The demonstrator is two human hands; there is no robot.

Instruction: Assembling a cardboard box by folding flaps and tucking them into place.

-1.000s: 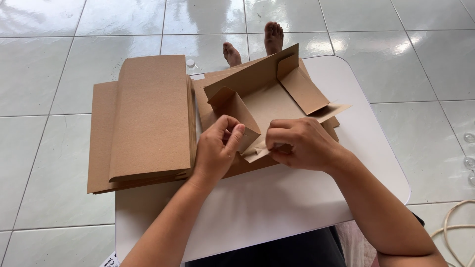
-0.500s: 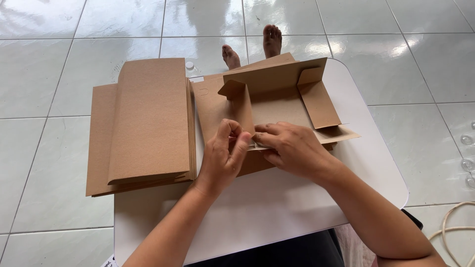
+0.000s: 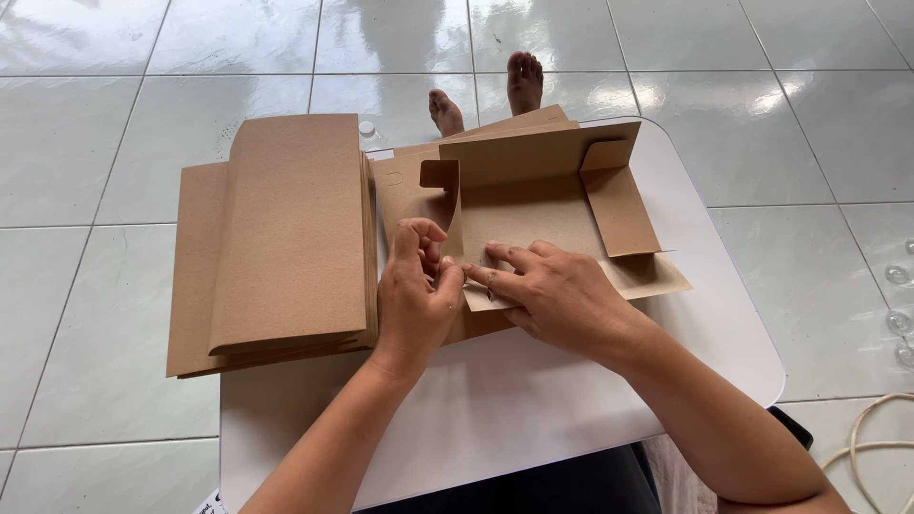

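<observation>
I am looking down at a small white table [image 3: 533, 419] set on a glossy tiled floor [image 3: 114, 57], and both of my hands are working on a half-folded cardboard box [image 3: 533, 205] lying near the middle of the tabletop. My left hand [image 3: 414, 305] is curling its fingers around the box's left front edge, thumb and fingertips closing on the cardboard there, apparently to keep that side wall from springing back while the fold is being set. My right hand [image 3: 557, 295] is lying mostly flat, fingers stretched toward the left and pressing the front panel down against the table, so it is bearing on the board rather than gripping it; the fingertips of the two hands are almost meeting at the front left corner. The back wall of the box is standing upright and the right side flap [image 3: 619, 205] is leaning inward, not yet tucked. Just beside the box on the left, a stack of flat cardboard blanks [image 3: 276, 238] is sitting partly over the table's edge, touching or nearly touching the box and crowding the left hand's side. Two bare feet [image 3: 486, 95] are resting on the tiles beyond the table, and a pale coiled cord [image 3: 871, 443] is lying on the floor at the lower right, well apart from the work.
</observation>
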